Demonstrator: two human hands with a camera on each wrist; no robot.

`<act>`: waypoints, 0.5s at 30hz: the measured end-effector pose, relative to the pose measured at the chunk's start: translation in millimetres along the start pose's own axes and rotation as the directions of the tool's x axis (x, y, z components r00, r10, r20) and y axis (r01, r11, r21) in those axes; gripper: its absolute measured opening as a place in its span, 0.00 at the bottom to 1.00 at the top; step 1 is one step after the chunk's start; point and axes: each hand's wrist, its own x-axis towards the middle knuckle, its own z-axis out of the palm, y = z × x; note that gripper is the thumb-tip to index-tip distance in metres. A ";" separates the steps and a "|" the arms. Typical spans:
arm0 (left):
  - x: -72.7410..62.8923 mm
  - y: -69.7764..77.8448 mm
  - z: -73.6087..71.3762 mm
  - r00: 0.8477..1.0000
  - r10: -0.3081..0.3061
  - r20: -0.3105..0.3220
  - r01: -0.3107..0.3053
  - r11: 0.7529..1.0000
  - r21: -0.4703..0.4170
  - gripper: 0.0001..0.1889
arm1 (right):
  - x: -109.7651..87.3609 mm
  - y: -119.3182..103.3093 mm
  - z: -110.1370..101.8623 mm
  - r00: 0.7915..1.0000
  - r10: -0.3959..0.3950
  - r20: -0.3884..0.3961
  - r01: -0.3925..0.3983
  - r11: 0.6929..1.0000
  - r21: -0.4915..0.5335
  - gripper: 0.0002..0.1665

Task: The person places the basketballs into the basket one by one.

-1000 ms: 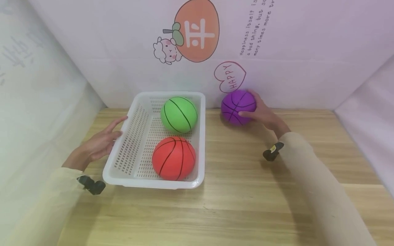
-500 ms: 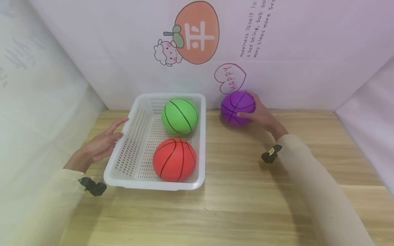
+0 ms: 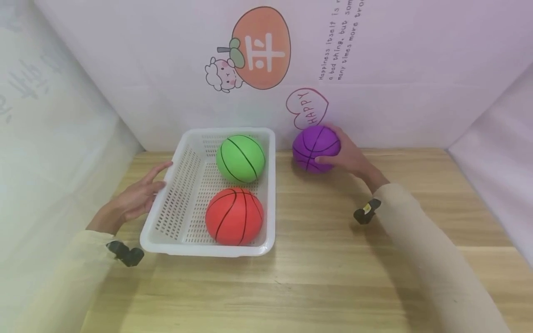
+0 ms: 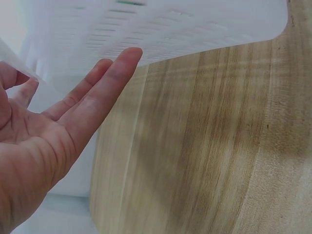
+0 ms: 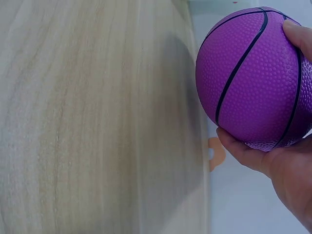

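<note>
A white perforated plastic basket (image 3: 269,203) holds a green ball (image 3: 240,158) toward the back and a red ball (image 3: 234,216) nearer the front, both with black basketball lines. At its left rim, my left hand (image 3: 139,194) grips with thumb and forefinger. In the left wrist view, two other fingers (image 4: 105,87) of that hand extend straight beneath the basket's side. To the right of the basket, my right hand (image 3: 350,157) holds a small purple basketball (image 3: 314,149) from its right side. The right wrist view shows the thumb and a fingertip spread around the pebbled purple ball (image 5: 253,73).
The wooden tabletop (image 3: 316,277) extends in front of the basket and to the right. A white printed cloth wall (image 3: 374,106) rises directly behind the basket and purple ball. Another white cloth (image 3: 62,129) hangs at the left.
My right hand has shifted slightly left with the purple basketball, closer to the basket. The left hand stays at the basket's rim. The head view has tilted a little.
</note>
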 end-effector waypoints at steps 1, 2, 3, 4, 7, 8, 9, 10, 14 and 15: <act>-0.3 -0.8 -0.4 1.000 0.000 0.002 0.000 1.000 -0.001 0.34 | -0.9 -2.0 -0.4 1.000 -0.005 0.000 0.005 1.000 -0.016 0.63; -0.6 -1.5 -0.7 1.000 -0.002 0.002 0.002 1.000 -0.002 0.34 | -1.6 -3.8 -0.8 1.000 -0.011 0.001 0.011 1.000 -0.028 0.63; -0.8 -2.2 -1.0 1.000 -0.005 0.000 0.005 1.000 0.001 0.34 | -2.6 -6.0 -1.4 1.000 -0.018 0.003 0.018 0.999 -0.037 0.63; -1.0 -2.7 -1.1 1.000 -0.008 -0.002 0.008 1.000 0.003 0.34 | -3.4 -8.2 -1.9 1.000 -0.024 0.006 0.025 0.999 -0.041 0.62; -1.1 -3.9 -1.2 1.000 -0.016 -0.015 0.016 1.000 0.012 0.33 | -6.1 -16.0 -3.9 0.998 -0.054 0.011 0.054 0.997 -0.062 0.62; -0.9 -4.0 -1.0 1.000 -0.017 -0.018 0.018 1.000 0.015 0.33 | -7.3 -18.9 -4.9 0.998 -0.066 0.008 0.066 0.995 -0.073 0.62; -0.5 -4.0 -0.7 1.000 -0.017 -0.020 0.017 1.000 0.018 0.33 | -8.7 -22.4 -6.0 0.997 -0.079 0.004 0.079 0.994 -0.082 0.62; 0.0 -3.7 -0.2 1.000 -0.015 -0.020 0.016 1.000 0.019 0.33 | -9.7 -25.8 -7.0 0.996 -0.091 0.001 0.090 0.992 -0.087 0.62; 0.4 -1.3 1.8 1.000 -0.006 -0.025 0.006 1.000 0.024 0.33 | -13.8 -41.8 -10.3 0.993 -0.117 -0.006 0.116 0.989 -0.088 0.62; 0.0 -0.8 1.9 1.000 -0.006 -0.028 0.007 1.000 0.024 0.33 | -14.5 -45.7 -10.5 0.993 -0.119 -0.001 0.119 0.990 -0.081 0.62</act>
